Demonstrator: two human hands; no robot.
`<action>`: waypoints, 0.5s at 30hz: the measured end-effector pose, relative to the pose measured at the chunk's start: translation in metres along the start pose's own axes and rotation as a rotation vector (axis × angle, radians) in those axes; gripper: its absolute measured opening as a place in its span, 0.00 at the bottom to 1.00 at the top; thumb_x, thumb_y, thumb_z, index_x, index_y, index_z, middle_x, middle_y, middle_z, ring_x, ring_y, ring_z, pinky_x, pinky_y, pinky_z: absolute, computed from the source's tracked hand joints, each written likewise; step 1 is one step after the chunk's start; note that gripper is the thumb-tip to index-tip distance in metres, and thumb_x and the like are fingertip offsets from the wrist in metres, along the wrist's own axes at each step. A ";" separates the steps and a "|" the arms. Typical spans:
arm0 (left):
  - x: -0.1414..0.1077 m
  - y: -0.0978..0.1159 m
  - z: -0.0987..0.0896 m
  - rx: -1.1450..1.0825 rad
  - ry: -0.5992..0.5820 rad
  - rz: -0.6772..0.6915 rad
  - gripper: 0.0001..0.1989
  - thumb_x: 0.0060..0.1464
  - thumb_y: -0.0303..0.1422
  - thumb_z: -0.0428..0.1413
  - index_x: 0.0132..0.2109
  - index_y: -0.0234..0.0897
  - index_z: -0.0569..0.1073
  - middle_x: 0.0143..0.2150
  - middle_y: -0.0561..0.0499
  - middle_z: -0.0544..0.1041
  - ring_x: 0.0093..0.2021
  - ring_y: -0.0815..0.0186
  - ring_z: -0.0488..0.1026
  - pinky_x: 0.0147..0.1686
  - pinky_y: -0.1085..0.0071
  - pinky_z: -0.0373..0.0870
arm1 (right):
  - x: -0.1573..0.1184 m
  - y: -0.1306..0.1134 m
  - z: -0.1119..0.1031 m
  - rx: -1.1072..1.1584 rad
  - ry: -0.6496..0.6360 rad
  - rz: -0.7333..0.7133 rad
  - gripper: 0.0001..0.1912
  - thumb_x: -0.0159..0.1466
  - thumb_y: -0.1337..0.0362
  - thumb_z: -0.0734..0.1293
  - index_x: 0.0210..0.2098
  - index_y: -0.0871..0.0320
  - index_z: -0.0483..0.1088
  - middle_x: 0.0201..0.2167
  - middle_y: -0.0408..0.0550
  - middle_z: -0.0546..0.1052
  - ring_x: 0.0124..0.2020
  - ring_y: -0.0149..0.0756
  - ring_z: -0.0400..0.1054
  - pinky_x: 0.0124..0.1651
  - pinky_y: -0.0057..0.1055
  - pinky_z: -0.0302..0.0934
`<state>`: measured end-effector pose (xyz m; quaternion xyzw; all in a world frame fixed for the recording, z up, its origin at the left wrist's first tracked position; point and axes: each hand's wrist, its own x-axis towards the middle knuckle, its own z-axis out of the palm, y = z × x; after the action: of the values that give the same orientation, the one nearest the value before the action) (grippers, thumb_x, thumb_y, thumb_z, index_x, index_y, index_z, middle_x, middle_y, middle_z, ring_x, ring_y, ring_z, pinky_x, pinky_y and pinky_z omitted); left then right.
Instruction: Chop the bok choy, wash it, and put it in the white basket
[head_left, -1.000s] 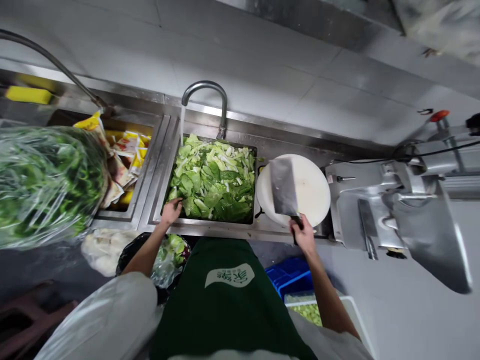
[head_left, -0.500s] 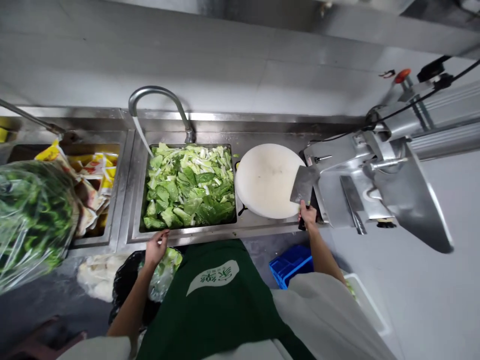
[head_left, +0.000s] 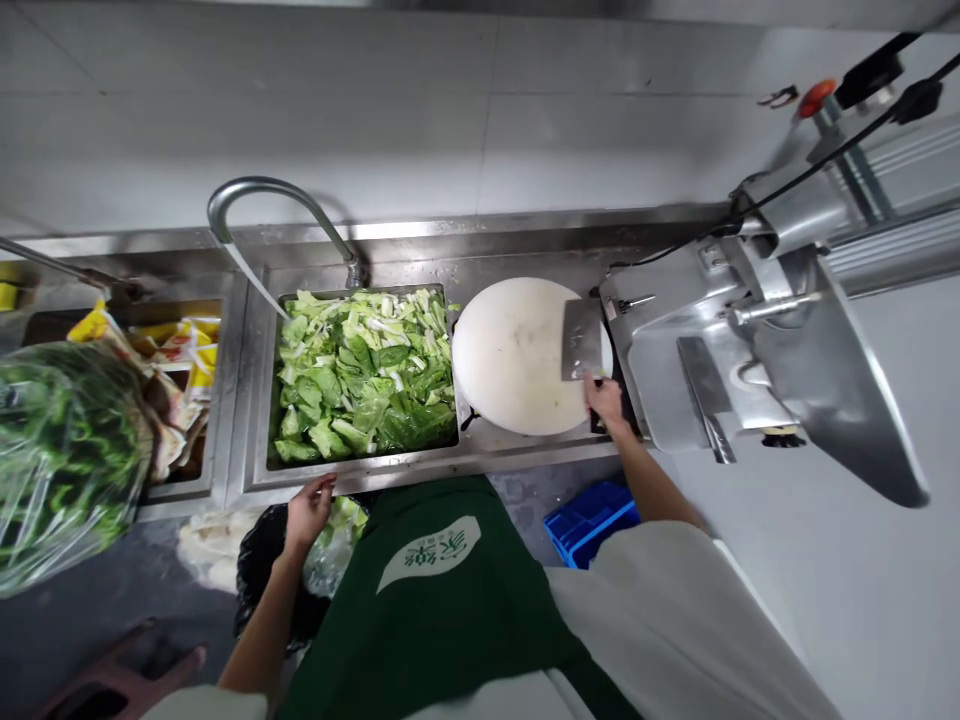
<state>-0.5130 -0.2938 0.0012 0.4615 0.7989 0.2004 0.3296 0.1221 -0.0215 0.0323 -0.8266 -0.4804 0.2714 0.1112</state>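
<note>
Currently, head view: right hand (head_left: 604, 400) clamped on the cleaver (head_left: 581, 338), blade flat over the right part of the round white board (head_left: 506, 350). Board sits on the steel counter (head_left: 517, 268), just right of the sink (head_left: 260, 410). Left hand (head_left: 307, 512) open, fingers slightly bent, at the sink's front edge. Sink is full of cut leafy greens (head_left: 360, 375); water runs from the curved faucet (head_left: 274, 184) at their back left corner. Second cleaver (head_left: 703, 385) lies on the metal machine (head_left: 660, 370) right of the board. Plastic bag of greens (head_left: 60, 450) at far left, next to yellow packets (head_left: 202, 360). Blue crate (head_left: 592, 522) below the counter.
</note>
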 end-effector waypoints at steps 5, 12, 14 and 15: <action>-0.006 0.016 0.011 0.010 -0.063 -0.068 0.25 0.55 0.50 0.51 0.45 0.36 0.79 0.48 0.39 0.84 0.46 0.50 0.83 0.46 0.61 0.80 | -0.021 -0.035 0.030 -0.063 -0.209 -0.183 0.24 0.71 0.45 0.63 0.34 0.59 0.74 0.14 0.44 0.69 0.20 0.37 0.69 0.36 0.29 0.65; -0.006 0.006 0.008 0.037 -0.082 -0.096 0.24 0.55 0.50 0.52 0.47 0.36 0.79 0.48 0.39 0.84 0.46 0.50 0.83 0.48 0.60 0.79 | -0.028 0.066 -0.029 0.194 -0.006 0.116 0.28 0.68 0.39 0.64 0.29 0.59 0.71 0.13 0.46 0.68 0.18 0.37 0.67 0.27 0.29 0.61; -0.009 0.001 0.005 0.025 -0.055 -0.103 0.24 0.55 0.49 0.52 0.47 0.36 0.79 0.48 0.40 0.84 0.46 0.51 0.83 0.48 0.61 0.79 | -0.044 0.080 -0.025 0.184 0.024 0.166 0.28 0.68 0.40 0.63 0.27 0.58 0.70 0.13 0.47 0.69 0.18 0.39 0.67 0.26 0.31 0.61; -0.009 0.001 0.005 0.018 -0.048 -0.103 0.24 0.56 0.49 0.52 0.47 0.36 0.79 0.48 0.40 0.84 0.46 0.51 0.83 0.48 0.62 0.79 | -0.054 0.076 -0.016 0.152 0.025 0.172 0.27 0.69 0.42 0.62 0.27 0.58 0.70 0.13 0.49 0.69 0.19 0.40 0.68 0.27 0.31 0.62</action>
<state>-0.5061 -0.3015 0.0013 0.4274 0.8153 0.1649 0.3542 0.1659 -0.1055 0.0301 -0.8573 -0.3843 0.3050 0.1559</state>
